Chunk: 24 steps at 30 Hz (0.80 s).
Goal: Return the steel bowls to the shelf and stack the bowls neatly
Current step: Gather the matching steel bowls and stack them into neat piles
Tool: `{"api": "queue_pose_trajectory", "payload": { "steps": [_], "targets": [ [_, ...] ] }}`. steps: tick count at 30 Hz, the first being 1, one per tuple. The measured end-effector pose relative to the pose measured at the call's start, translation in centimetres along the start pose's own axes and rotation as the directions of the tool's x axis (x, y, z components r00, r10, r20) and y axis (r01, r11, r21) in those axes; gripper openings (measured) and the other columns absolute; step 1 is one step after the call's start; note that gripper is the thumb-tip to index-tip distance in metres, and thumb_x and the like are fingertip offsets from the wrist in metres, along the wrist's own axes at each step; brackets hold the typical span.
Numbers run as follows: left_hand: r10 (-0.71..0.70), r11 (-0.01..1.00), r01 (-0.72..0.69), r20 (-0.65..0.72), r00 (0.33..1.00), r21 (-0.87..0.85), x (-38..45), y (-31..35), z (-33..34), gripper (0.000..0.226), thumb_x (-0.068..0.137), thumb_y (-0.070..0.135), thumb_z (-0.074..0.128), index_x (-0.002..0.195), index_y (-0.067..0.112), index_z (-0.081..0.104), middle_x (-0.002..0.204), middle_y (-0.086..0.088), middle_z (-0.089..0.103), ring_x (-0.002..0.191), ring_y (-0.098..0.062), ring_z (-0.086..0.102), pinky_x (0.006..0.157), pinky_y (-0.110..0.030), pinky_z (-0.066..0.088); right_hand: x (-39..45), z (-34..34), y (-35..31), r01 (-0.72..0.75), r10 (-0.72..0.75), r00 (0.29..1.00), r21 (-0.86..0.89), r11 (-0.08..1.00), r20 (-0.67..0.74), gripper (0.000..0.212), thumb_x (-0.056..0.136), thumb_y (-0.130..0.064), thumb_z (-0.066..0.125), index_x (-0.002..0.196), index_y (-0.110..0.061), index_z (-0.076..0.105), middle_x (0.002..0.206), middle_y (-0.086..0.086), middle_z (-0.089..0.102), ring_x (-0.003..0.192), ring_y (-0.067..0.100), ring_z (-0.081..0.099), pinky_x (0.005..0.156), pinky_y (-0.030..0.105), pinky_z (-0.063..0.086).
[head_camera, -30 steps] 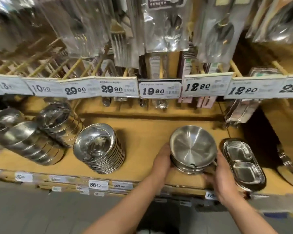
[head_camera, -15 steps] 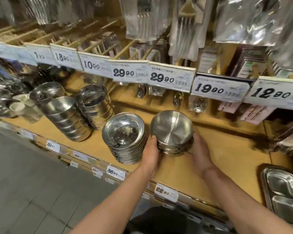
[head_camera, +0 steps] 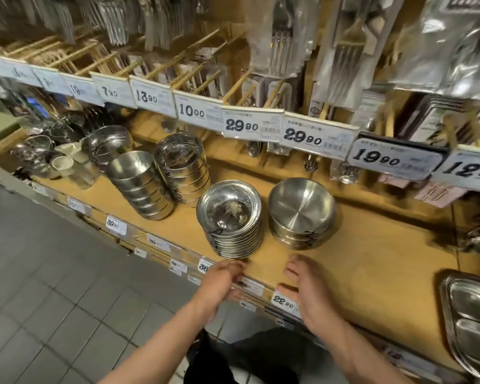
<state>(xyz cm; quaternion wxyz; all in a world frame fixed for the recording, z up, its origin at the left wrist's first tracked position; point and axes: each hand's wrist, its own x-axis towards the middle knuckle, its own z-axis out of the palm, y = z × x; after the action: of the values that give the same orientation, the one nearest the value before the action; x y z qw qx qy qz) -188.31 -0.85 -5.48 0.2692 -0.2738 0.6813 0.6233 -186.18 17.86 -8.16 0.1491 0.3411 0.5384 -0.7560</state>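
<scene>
Short stack of steel bowls (head_camera: 301, 214) is set on the wooden shelf (head_camera: 372, 261), just beside the taller stack of shallow dishes (head_camera: 230, 220) — apart, not touching. Nothing is held: left hand (head_camera: 222, 284) and right hand (head_camera: 309, 292) are both hovering at the shelf's front edge, fingers loose and spread, clear of the bowls.

Risks, as judged:
- The top bowl looks slightly tilted toward the camera; if the nest isn't seated, a nudge could slide it off the lower ones.
- The stack sits fairly near the front lip, so a brushing sleeve or wrist could knock it to the tiled floor (head_camera: 53, 273).
- A push leftward would clip the dish stack, which already leans a bit.

Readable writing: upper price tags — 7.90, 13.90, 10.00, 29.90, 29.90, 19.90, a cropped 12.x. Shelf-edge tag (head_camera: 283, 300) under the right hand reads 22.90. Other edge tags are blurred; no brand names can be made out.
</scene>
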Motion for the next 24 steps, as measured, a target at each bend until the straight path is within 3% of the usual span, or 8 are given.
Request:
{"api": "queue_pose_trajectory", "payload": {
  "steps": [4, 7, 9, 11, 13, 15, 19, 24],
  "targets": [
    [0.022, 1.000, -0.022, -0.079, 0.997, 0.012, 1.7, 1.2, -4.7, 0.021, 0.097, 0.012, 0.055, 0.107, 0.012, 0.073, 0.094, -0.007, 0.075, 0.083, -0.012, 0.070, 0.058, -0.020, 0.053, 0.3, 3.7, -0.2, 0.062, -0.059, 0.997, -0.051, 0.997, 0.053, 0.016, 0.106, -0.027, 0.046, 0.112, -0.032, 0.059, 0.134, 0.006, 0.055, 0.114, 0.015, 0.059, 0.100, 0.048, 0.054],
    [0.074, 0.997, -0.079, -0.157, 0.985, -0.025, 3.4, 2.9, -7.5, 0.019, 0.098, 0.011, 0.054, 0.103, 0.012, 0.072, 0.099, -0.010, 0.075, 0.092, -0.023, 0.070, 0.071, -0.032, 0.058, 0.5, 5.5, -0.5, 0.115, -0.113, 0.992, -0.053, 0.992, 0.051, 0.030, 0.107, -0.032, 0.043, 0.136, -0.030, 0.050, 0.146, 0.004, 0.048, 0.125, 0.016, 0.051, 0.100, 0.046, 0.052],
    [0.145, 0.987, -0.153, -0.164, 0.976, -0.040, 4.5, 4.3, -8.7, 0.019, 0.101, 0.014, 0.050, 0.104, 0.012, 0.070, 0.101, -0.008, 0.072, 0.090, -0.022, 0.067, 0.070, -0.032, 0.059, 0.9, 6.8, -0.8, 0.145, -0.144, 0.989, -0.040, 0.989, 0.035, 0.041, 0.107, -0.037, 0.042, 0.147, -0.030, 0.041, 0.152, 0.000, 0.045, 0.131, 0.018, 0.048, 0.101, 0.048, 0.051],
    [0.233, 0.972, -0.232, -0.093, 0.968, 0.022, 5.7, 5.4, -9.3, 0.023, 0.105, 0.025, 0.045, 0.114, 0.020, 0.065, 0.119, -0.003, 0.066, 0.106, -0.019, 0.062, 0.078, -0.033, 0.057, 1.4, 8.1, -1.0, 0.135, -0.135, 0.991, -0.009, 0.991, -0.010, 0.047, 0.105, -0.043, 0.042, 0.151, -0.032, 0.039, 0.155, -0.003, 0.044, 0.134, 0.020, 0.048, 0.101, 0.049, 0.050],
    [0.286, 0.957, -0.288, 0.044, 0.957, 0.042, 6.8, 6.2, -9.7, 0.035, 0.106, 0.042, 0.042, 0.131, 0.026, 0.060, 0.136, 0.002, 0.059, 0.124, -0.019, 0.055, 0.098, -0.041, 0.051, 1.9, 9.2, -1.1, 0.134, -0.132, 0.990, 0.041, 0.990, -0.057, 0.048, 0.104, -0.050, 0.042, 0.149, -0.034, 0.043, 0.151, -0.006, 0.048, 0.133, 0.021, 0.049, 0.095, 0.047, 0.051],
    [0.296, 0.953, -0.304, 0.195, 0.935, 0.011, 7.9, 7.0, -9.7, 0.045, 0.101, 0.058, 0.042, 0.137, 0.036, 0.059, 0.144, 0.007, 0.057, 0.131, -0.018, 0.050, 0.100, -0.041, 0.048, 2.4, 10.0, -1.0, 0.162, -0.157, 0.985, 0.063, 0.985, -0.069, 0.047, 0.101, -0.056, 0.041, 0.143, -0.037, 0.049, 0.145, -0.008, 0.056, 0.130, 0.020, 0.053, 0.096, 0.048, 0.050],
    [0.227, 0.968, -0.251, 0.441, 0.868, -0.004, 9.5, 8.4, -9.5, 0.050, 0.088, 0.077, 0.049, 0.127, 0.049, 0.064, 0.134, 0.012, 0.066, 0.128, -0.017, 0.055, 0.086, -0.038, 0.058, 3.1, 10.7, -0.2, 0.193, -0.174, 0.979, 0.202, 0.960, -0.107, 0.042, 0.095, -0.060, 0.051, 0.131, -0.039, 0.059, 0.131, -0.006, 0.065, 0.124, 0.022, 0.057, 0.108, 0.059, 0.044],
    [0.207, 0.971, -0.238, 0.511, 0.834, -0.005, 11.4, 8.8, -10.1, 0.051, 0.089, 0.073, 0.053, 0.126, 0.041, 0.067, 0.126, 0.004, 0.071, 0.122, -0.024, 0.064, 0.095, -0.049, 0.058, 1.9, 12.1, 0.2, 0.323, -0.316, 0.946, 0.184, 0.928, -0.066, 0.043, 0.087, -0.078, 0.047, 0.120, -0.055, 0.064, 0.118, -0.024, 0.070, 0.115, 0.003, 0.063, 0.096, 0.044, 0.057]
  ]
}}
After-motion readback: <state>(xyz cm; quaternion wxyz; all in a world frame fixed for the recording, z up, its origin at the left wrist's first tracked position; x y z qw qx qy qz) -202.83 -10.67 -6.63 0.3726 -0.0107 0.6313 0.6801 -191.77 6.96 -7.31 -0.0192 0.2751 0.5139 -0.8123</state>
